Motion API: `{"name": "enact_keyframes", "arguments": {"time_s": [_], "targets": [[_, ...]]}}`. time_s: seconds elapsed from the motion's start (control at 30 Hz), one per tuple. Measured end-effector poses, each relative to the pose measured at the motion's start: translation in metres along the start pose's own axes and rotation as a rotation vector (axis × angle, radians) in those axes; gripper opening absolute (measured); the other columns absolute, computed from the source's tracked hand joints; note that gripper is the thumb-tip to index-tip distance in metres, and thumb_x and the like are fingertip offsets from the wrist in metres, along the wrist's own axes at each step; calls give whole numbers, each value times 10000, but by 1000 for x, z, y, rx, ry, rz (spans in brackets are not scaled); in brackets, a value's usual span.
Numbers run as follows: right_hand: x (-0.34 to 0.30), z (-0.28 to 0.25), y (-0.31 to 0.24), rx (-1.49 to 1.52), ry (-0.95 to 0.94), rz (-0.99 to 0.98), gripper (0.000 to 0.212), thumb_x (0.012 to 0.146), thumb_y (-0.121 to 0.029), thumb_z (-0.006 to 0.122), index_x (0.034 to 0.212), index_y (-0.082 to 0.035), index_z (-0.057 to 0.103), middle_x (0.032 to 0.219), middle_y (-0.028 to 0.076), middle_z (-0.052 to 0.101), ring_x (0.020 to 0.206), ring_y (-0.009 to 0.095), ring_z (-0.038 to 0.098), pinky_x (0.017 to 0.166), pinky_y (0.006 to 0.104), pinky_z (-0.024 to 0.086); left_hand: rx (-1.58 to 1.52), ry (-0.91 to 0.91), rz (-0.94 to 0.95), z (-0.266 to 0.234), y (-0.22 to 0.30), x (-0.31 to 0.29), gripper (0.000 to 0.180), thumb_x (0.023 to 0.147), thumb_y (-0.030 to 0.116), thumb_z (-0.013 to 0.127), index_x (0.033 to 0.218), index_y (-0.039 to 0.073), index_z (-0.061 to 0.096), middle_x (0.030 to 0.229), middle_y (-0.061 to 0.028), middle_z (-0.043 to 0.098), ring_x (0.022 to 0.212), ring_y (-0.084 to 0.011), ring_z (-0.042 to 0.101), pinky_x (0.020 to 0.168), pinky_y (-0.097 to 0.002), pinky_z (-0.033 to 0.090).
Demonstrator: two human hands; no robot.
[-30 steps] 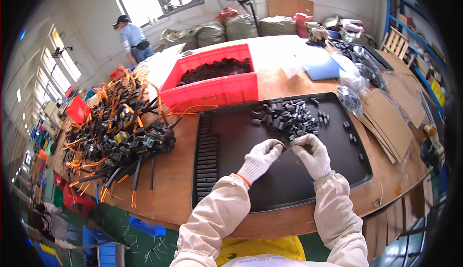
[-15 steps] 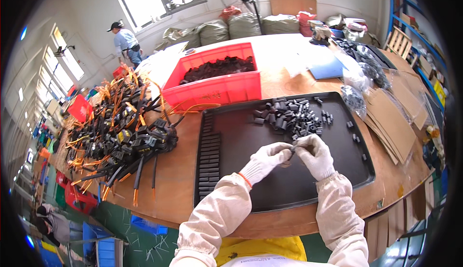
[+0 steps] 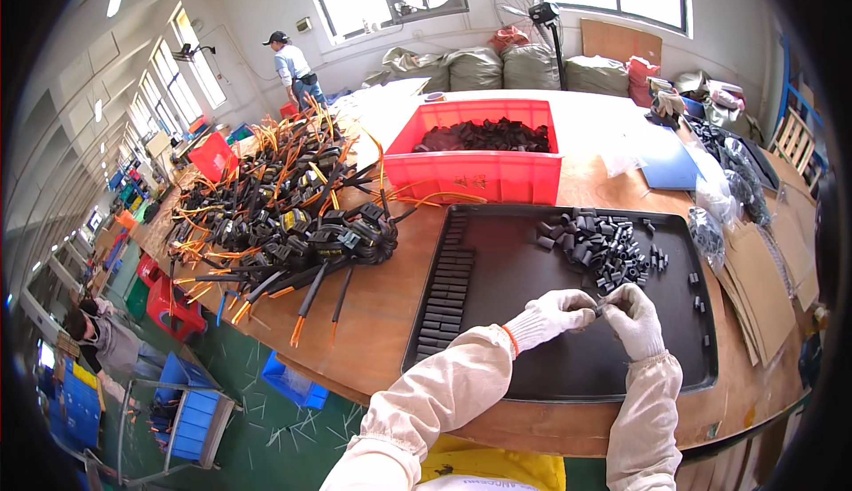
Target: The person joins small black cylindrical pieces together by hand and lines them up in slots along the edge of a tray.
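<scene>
Both my hands wear white gloves and meet over a black tray [image 3: 506,349]. My left hand [image 3: 557,314] and my right hand [image 3: 634,321] are closed in pinches, fingertips together at a small dark piece [image 3: 597,310], mostly hidden by the fingers. Just beyond them, short black tube pieces [image 3: 612,256] lie heaped in the tray, with a few loose ones along its right side. Black tubes [image 3: 445,289] lie side by side in a column along the tray's left edge.
Behind the tray stands a red bin [image 3: 479,176] of black parts. A heap of black and orange cables [image 3: 293,216] covers the table's left. Flat cardboard sheets [image 3: 754,291] and clear bags [image 3: 707,235] lie at right. A person [image 3: 297,70] stands far back, another [image 3: 111,340] lower left.
The view has turned left, so the scene sits further right in the picture. My hands remain pinched together over the tray.
</scene>
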State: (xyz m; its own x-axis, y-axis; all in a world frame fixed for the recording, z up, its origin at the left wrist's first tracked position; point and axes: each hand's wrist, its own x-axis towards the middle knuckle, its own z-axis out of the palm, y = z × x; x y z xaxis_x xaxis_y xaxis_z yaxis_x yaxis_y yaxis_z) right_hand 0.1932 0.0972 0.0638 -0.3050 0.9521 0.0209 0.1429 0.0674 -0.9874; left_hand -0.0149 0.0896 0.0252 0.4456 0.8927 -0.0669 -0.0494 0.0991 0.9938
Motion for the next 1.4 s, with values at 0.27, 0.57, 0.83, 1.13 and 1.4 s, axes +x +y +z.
{"name": "enact_keyframes", "arguments": {"time_s": [0.27,0.57,0.83,1.13,1.4], "targets": [[-1,-9,-6,156,-156,14,98,886,-25,643,963,-61,593,897,11,648,652,42,536,525,203,426,-374,-99,-130,-10,-12,1,369,933,249,724,1225,51,617,1056,-9,639,955,-124,616,877,-342,555],[1,3,-1,-75,-51,29,101,872,-1,651,955,-57,637,890,-13,635,771,44,568,668,202,470,-381,-6,-111,-3,-15,1,334,953,201,692,1228,31,609,1056,-26,642,983,-144,618,876,-343,552],[-2,5,2,-390,-5,-321,193,771,35,683,953,-19,649,933,68,631,748,162,638,684,286,517,-267,13,-17,0,-4,0,284,969,221,670,1178,30,654,1006,-22,674,891,-112,619,836,-277,534],[6,11,20,-402,26,-423,202,757,-5,766,907,-47,637,932,84,622,795,220,667,720,315,539,220,50,43,-2,13,-1,297,983,194,627,1209,1,627,1026,-40,675,936,-106,601,880,-272,490],[13,5,25,-488,111,-482,229,794,-42,741,1001,-68,646,973,129,659,906,321,673,792,379,547,1098,604,340,-75,31,-14,164,903,170,645,1050,114,690,984,-117,645,896,-291,645,822,-397,529]]}}
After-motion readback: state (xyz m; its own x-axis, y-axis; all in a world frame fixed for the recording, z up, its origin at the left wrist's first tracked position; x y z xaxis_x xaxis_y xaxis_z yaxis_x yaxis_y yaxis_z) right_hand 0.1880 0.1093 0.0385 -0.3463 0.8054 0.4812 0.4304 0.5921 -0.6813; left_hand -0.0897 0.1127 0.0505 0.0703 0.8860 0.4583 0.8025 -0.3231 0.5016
